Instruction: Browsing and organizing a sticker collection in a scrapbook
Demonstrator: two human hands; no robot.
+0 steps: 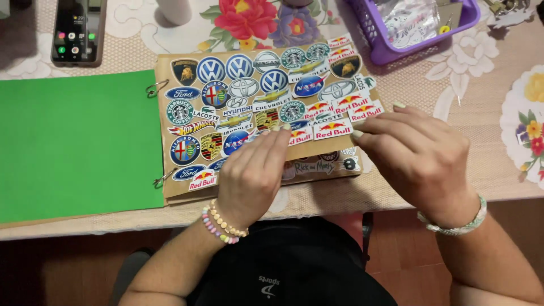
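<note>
A ring-bound album lies open on the table, its brown page [340,154] covered with many round, oval and rectangular logo stickers. My left hand [253,173] rests flat on the lower middle of that page, fingers pressing on the stickers. My right hand [416,153] hovers at the page's right edge, fingers curled, fingertips touching the rectangular stickers there. Whether it pinches one of them is unclear. Both wrists wear bead bracelets.
The album's green page [76,144] spreads to the left, joined by metal rings [157,89]. A phone [78,29] lies at the back left. A purple basket [381,39] with sticker sheets stands at the back right. The table edge runs just below my hands.
</note>
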